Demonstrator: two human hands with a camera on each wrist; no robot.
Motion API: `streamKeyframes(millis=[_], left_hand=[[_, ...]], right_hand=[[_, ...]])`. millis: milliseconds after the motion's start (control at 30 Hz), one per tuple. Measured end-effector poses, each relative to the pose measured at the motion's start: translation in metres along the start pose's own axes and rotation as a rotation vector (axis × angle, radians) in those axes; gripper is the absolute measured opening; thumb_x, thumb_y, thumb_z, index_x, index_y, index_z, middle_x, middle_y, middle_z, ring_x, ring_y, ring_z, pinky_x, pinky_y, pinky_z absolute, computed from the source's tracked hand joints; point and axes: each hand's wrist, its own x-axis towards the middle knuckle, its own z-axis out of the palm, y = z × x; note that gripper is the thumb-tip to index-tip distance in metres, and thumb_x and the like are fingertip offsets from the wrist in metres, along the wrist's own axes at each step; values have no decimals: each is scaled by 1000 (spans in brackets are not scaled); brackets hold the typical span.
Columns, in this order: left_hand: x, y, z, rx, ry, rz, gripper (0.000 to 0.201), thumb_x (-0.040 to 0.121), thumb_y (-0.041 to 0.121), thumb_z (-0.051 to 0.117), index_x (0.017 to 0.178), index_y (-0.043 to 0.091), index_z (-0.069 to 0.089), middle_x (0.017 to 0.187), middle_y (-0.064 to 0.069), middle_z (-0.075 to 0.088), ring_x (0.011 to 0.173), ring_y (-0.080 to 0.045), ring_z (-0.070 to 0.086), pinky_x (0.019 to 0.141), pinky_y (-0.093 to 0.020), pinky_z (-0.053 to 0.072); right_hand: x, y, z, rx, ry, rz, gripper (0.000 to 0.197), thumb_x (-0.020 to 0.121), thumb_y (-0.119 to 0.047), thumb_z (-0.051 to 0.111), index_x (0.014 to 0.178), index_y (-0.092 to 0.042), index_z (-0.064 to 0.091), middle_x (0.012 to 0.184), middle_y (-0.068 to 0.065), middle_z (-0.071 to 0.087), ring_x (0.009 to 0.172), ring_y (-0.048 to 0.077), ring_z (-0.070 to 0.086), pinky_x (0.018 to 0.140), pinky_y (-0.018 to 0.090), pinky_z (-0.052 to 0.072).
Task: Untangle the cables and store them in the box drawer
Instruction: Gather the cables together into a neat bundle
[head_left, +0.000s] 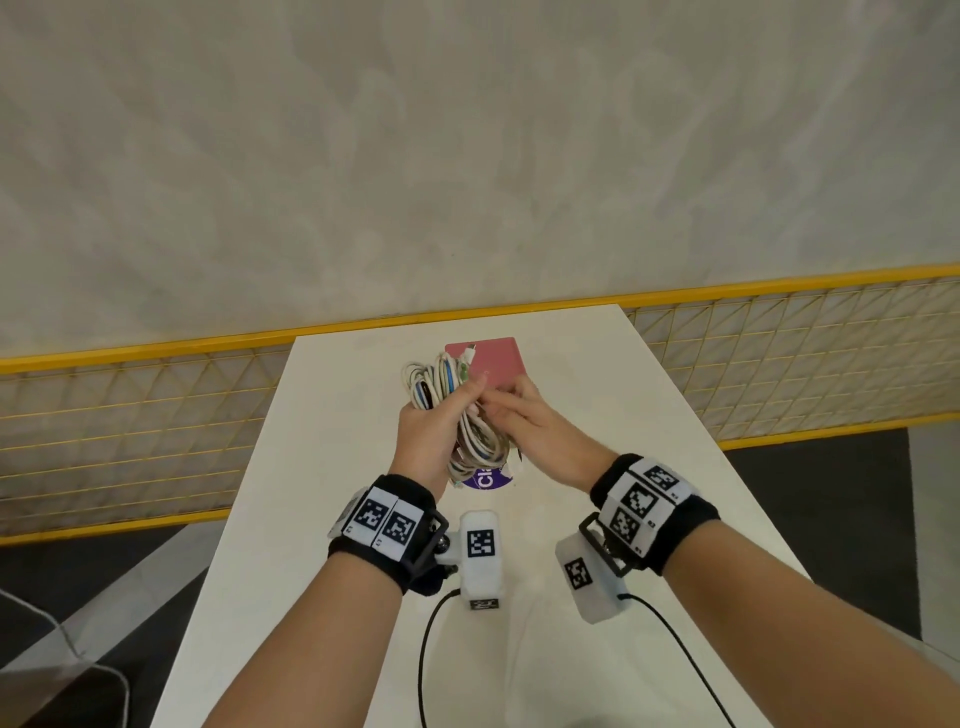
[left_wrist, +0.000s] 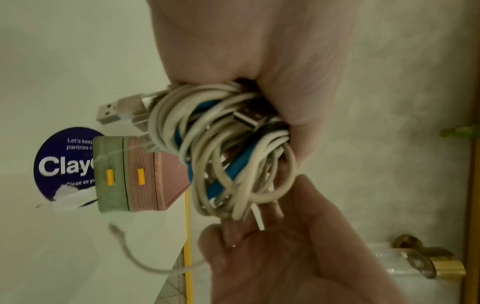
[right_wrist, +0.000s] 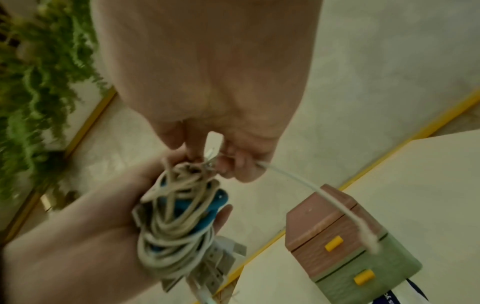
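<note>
Cables first: we've got the whole tangled bundle (head_left: 457, 410) up in the air above the table (head_left: 291, 499), just in front of the little drawer box (head_left: 491, 366), so nothing's stored yet. Both drawers on the box look closed, yellow knobs and all.

Going big to small: the table, then the box (pink drawer (right_wrist: 327, 236) over green drawer (right_wrist: 363, 275)), with a round purple sticker (left_wrist: 62, 164) on the tabletop on our side of the box. Then the bundle itself, mostly white leads with a blue cable (left_wrist: 228, 174) wound through, and a couple of USB plugs (left_wrist: 114, 109) poking out.

Left hand (head_left: 426, 441) is wrapped round the bundle, holding it like a fist. Right hand (head_left: 535, 431) is right up against it, pinching one loose white lead (right_wrist: 319, 193) that trails off toward the box.

Tip for this step, as we see it: keep the left grip loose enough that loops can slide, and follow that one pinched lead back through the coil instead of yanking, since pulling hard probably just cinches the knot. Feed the plug end out through the loops. Free one cable fully before touching the next.
</note>
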Motion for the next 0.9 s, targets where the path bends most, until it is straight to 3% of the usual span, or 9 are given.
streamKeyframes(millis=[100, 233, 367, 467, 567, 633, 733, 833, 900], left_hand=[[2, -1, 1, 35, 28, 31, 38, 78, 20, 80, 105, -2, 69, 97, -21, 73, 88, -32, 72, 77, -39, 59], [5, 1, 0, 69, 65, 58, 31, 78, 21, 79, 100, 1, 70, 85, -15, 73, 75, -26, 72, 68, -33, 59], [16, 7, -14, 51, 122, 55, 30, 78, 23, 77, 99, 4, 68, 76, -9, 67, 67, -23, 67, 68, -32, 53], [19, 10, -19, 92, 109, 46, 30, 78, 24, 78, 99, 7, 66, 73, -5, 65, 63, -20, 65, 65, -31, 52], [16, 10, -19, 169, 78, 34, 26, 78, 25, 79, 93, 8, 67, 72, -6, 65, 63, -20, 64, 63, -29, 53], [14, 7, -20, 226, 52, 35, 20, 79, 23, 77, 88, 9, 67, 71, -7, 64, 61, -19, 64, 59, -27, 52], [12, 1, -23, 268, 32, 35, 16, 79, 20, 76, 85, 9, 67, 73, -11, 65, 64, -23, 64, 63, -30, 53], [10, -3, -24, 249, 58, 36, 33, 75, 24, 76, 91, -4, 69, 79, -17, 71, 70, -28, 68, 70, -35, 56], [9, -3, -23, 212, 78, 46, 31, 77, 23, 76, 96, -2, 72, 88, -19, 74, 76, -31, 72, 75, -39, 58]], right_hand=[[-3, 4, -10, -59, -38, -85, 41, 98, -12, 46, 137, -22, 47, 98, 2, 35, 81, 8, 43, 75, 14, 41], [-7, 17, -11, -9, 45, -142, 53, 93, -7, 55, 142, -16, 39, 103, 4, 47, 81, 12, 57, 77, 23, 52], [-14, 37, -22, -262, 136, -151, 27, 89, -11, 61, 115, -15, 67, 93, 4, 56, 82, 13, 55, 76, 21, 46], [-15, 44, -23, -527, 224, -108, 19, 89, -23, 63, 105, -22, 73, 87, -1, 52, 78, 12, 49, 70, 21, 39], [-8, 39, -21, -359, 225, 50, 23, 91, -25, 53, 103, -23, 72, 85, 5, 70, 71, 20, 64, 64, 29, 50], [-5, 35, -18, -174, 277, 107, 27, 87, -31, 49, 96, -20, 73, 83, 8, 73, 75, 26, 68, 70, 39, 56], [-2, 30, -10, -60, 358, 50, 14, 88, -14, 59, 94, -14, 71, 84, 4, 73, 78, 19, 70, 76, 36, 56], [-2, 22, 3, 99, 308, -10, 30, 86, 1, 59, 113, -14, 59, 93, 8, 73, 84, 16, 72, 79, 29, 57], [-4, 19, 11, 110, 282, -30, 37, 87, 0, 60, 121, -14, 54, 96, 9, 74, 86, 13, 72, 80, 27, 57]])
